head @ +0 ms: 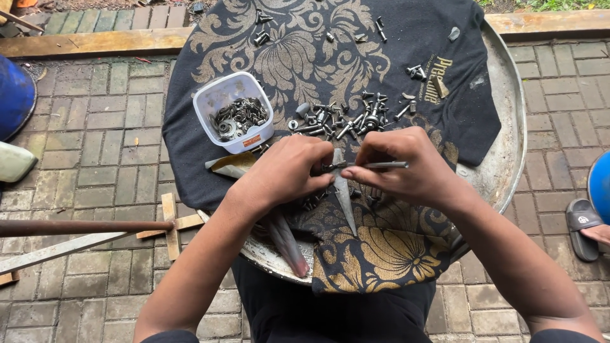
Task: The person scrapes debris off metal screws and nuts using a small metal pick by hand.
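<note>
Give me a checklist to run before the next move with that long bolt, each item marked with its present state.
1. Right hand grips the long bolt: ok, pinched between thumb and fingers, lying roughly level.
2. Left hand meets the bolt's near end: ok, fingers closed there; what they hold is hidden.
3. Spare fasteners within reach: ok, loose bolt pile lies just beyond the hands.
4. White tub upright, washers inside: ok.
5. Dark patterned cloth covers the round metal tray: ok, the tray's rim shows bare at the right.
6. Bolt thread condition: cannot tell, too small.
</note>
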